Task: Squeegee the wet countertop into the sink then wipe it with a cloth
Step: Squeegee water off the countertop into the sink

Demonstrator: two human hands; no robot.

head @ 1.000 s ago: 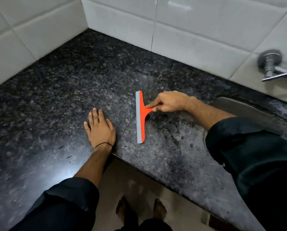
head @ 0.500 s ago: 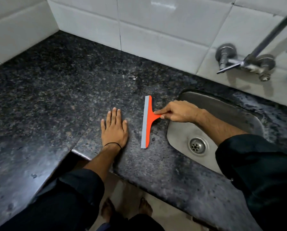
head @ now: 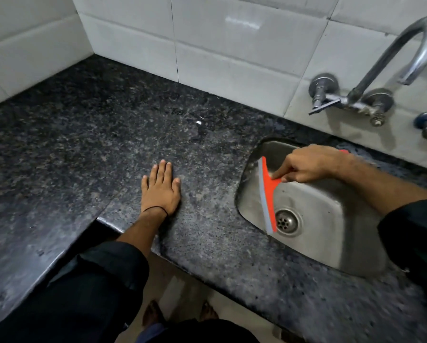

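The orange squeegee [head: 267,194] with a grey blade hangs over the steel sink [head: 336,243], its blade just inside the sink's left rim and above the drain. My right hand [head: 306,167] grips its orange handle. My left hand [head: 160,191] lies flat, palm down, fingers together, on the dark speckled granite countertop [head: 96,149], left of the sink and near the counter's front edge. A small wet patch [head: 198,127] glistens on the counter toward the back wall. No cloth is in view.
White wall tiles [head: 232,45] run behind the counter. A curved metal tap [head: 385,70] with valves is mounted on the wall above the sink's far right. The counter steps back at the front left edge [head: 101,221]. My bare feet show on the floor below.
My right hand has dragged the squeegee rightward across the counter and over the sink's left rim. My left hand has stayed flat on the counter. The view has shifted toward the sink.
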